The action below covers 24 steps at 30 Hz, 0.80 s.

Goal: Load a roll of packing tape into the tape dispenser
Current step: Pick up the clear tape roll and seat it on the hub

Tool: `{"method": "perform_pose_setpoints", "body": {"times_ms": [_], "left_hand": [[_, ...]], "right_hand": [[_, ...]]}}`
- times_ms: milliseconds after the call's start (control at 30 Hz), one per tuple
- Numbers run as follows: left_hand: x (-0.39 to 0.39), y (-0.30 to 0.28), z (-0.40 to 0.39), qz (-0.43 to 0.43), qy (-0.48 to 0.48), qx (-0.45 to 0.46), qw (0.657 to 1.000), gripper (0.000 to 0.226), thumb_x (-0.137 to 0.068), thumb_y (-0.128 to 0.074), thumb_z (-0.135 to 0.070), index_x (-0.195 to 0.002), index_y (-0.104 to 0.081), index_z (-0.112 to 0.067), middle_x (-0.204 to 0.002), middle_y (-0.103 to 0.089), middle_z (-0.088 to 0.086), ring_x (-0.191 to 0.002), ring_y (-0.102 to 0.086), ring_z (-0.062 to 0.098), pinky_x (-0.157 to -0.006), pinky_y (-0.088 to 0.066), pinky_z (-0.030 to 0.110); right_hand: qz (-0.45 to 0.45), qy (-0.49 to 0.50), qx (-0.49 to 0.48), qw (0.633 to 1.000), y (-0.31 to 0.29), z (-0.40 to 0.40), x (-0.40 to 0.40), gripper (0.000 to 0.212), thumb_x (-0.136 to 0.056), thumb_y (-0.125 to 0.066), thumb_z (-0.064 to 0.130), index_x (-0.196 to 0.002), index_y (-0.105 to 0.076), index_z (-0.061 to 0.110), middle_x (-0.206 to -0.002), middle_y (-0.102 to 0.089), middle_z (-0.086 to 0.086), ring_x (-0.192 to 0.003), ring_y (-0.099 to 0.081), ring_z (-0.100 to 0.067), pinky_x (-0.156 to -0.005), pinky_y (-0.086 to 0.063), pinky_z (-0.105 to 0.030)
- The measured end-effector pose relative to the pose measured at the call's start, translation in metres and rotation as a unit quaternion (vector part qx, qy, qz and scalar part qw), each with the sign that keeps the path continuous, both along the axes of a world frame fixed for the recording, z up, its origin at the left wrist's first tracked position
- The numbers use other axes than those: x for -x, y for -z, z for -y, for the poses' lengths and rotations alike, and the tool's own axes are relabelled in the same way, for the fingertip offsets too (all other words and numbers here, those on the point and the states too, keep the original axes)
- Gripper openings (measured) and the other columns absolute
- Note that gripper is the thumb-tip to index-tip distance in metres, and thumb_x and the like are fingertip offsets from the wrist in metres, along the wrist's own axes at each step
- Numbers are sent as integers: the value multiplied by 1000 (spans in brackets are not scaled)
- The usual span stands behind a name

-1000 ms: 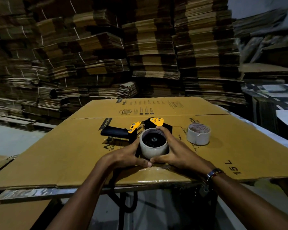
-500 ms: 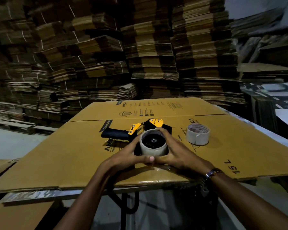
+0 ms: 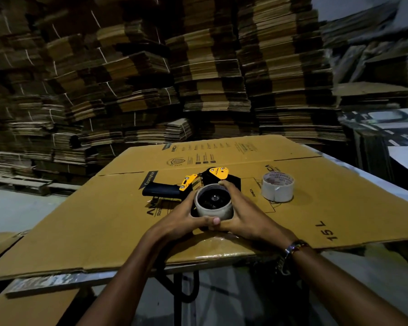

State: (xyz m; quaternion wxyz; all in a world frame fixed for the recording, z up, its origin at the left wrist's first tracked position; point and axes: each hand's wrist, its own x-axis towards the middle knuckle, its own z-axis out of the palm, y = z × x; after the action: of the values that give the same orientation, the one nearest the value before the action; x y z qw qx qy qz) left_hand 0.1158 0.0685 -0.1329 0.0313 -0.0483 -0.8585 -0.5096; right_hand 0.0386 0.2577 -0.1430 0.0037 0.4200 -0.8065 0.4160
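A black and yellow tape dispenser (image 3: 207,178) lies flat on a sheet of cardboard (image 3: 104,220), its dark handle pointing left. A roll of packing tape (image 3: 214,211) sits over the dispenser's black hub, whose centre shows through the roll's core. My left hand (image 3: 184,218) cups the roll's left and near side. My right hand (image 3: 243,215) wraps its right side, fingers reaching to the far rim. The two thumbs meet at the roll's near edge. The dispenser's underside is hidden by the roll and my hands.
A second, thinner tape roll (image 3: 278,189) stands on the cardboard to the right of the dispenser. The cardboard lies on a table whose metal edge (image 3: 57,280) shows at the front. Tall stacks of flattened boxes (image 3: 198,78) fill the background.
The roll sits lower over the hub than a second ago. My thumbs have closed together at its near edge. The view has shifted slightly.
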Motion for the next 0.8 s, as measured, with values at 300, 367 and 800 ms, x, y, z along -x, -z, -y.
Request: {"method": "perform_pose_setpoints", "body": {"times_ms": [300,367,800], "left_hand": [[0,7,-4,-15,-21,5,1000,91,-65,-83,-54,-140,-33,-39,-135,-51,-16,-124,-50,0,-99,-46,21],[1,7,-6,-21,-28,13,999,96,-60,-80,-61,-141,-34,-38,-134,-51,-16,-122,-51,0,-101,-47,24],[-1,-1,-14,0,-47,10,999,86,-77,-80,-43,-147,-32,-27,-135,-50,-9,-122,-51,9,-99,-47,25]], "right_hand": [[16,14,-30,999,7,-1,7,105,-63,-81,66,-147,-22,43,-141,-50,9,-132,-48,-14,-107,-48,-45],[24,8,-39,999,6,-3,8,105,-64,-81,65,-147,-21,43,-141,-49,7,-132,-47,-15,-107,-47,-46],[97,-13,-25,995,-3,-8,9,112,-66,-89,45,-153,-19,34,-148,-46,9,-135,-47,-11,-113,-42,-39]]}}
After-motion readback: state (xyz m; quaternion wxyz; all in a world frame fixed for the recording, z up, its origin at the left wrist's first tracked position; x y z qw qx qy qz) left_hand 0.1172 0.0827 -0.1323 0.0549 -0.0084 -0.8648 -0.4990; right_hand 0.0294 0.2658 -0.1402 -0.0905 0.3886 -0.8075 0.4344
